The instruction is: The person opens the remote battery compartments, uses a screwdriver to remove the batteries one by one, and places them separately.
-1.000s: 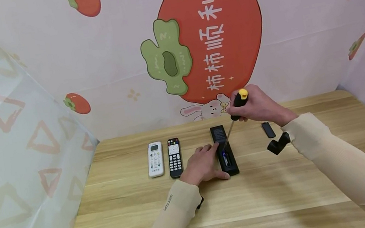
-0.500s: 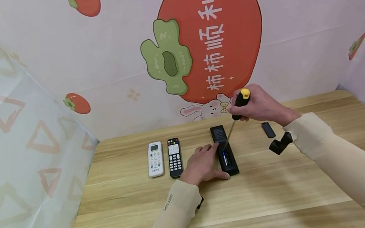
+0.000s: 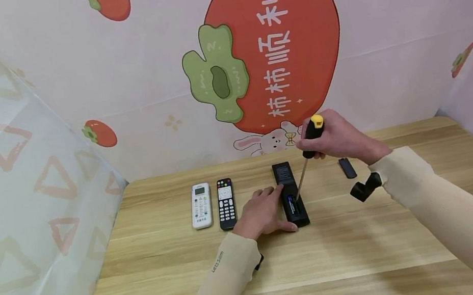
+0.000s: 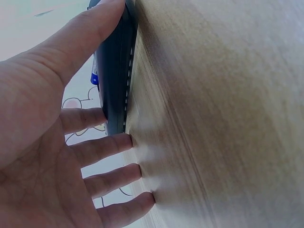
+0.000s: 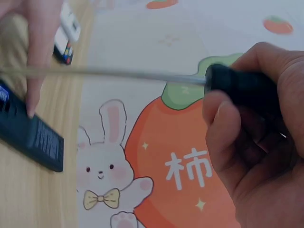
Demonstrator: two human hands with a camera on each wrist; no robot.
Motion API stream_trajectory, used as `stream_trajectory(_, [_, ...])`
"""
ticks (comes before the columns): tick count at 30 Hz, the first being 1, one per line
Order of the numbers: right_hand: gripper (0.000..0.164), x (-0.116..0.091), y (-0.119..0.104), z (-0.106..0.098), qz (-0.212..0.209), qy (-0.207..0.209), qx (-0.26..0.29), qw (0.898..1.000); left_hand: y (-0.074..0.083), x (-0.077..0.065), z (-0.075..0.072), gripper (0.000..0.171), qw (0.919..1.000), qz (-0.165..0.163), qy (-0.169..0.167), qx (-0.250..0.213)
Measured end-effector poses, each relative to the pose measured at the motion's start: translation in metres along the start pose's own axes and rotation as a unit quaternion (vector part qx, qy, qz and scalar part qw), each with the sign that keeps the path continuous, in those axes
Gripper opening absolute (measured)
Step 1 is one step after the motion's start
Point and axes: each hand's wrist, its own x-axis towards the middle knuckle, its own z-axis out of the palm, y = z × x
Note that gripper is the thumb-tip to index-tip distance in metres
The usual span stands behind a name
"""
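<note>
A black remote control (image 3: pixel 284 175) lies back side up on the table, its battery compartment uncovered. A blue battery (image 3: pixel 291 204) shows inside; in the left wrist view a blue battery end (image 4: pixel 94 76) rises above the remote's edge. My left hand (image 3: pixel 263 213) presses the remote from its left side, thumb at the near end and index fingertip farther up. The other left fingers are spread, their tips at the table. My right hand (image 3: pixel 332 135) grips a black and yellow screwdriver (image 3: pixel 312 131) by its handle. Its shaft slants down to the compartment's right edge.
A white remote control (image 3: pixel 201 206) and a black remote control with white buttons (image 3: pixel 226 204) lie left of my left hand. A small black battery cover (image 3: pixel 347 168) lies at the right, near my right wrist. A printed cloth wall (image 3: pixel 161 144) stands behind the table.
The screwdriver tip has moved from the far end of the battery compartment to its right edge, a little nearer to me. My right hand has shifted slightly right; my left hand has stayed put.
</note>
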Motion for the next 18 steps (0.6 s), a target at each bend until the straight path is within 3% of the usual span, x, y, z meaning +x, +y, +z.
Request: stream_trajectory(18, [0.014,0.0,-0.0009,-0.0006,-0.003,0.004,-0.001,1.0,-0.0005,0.0001,0.0006,0.109,1.0,0.0,0.001,0.0])
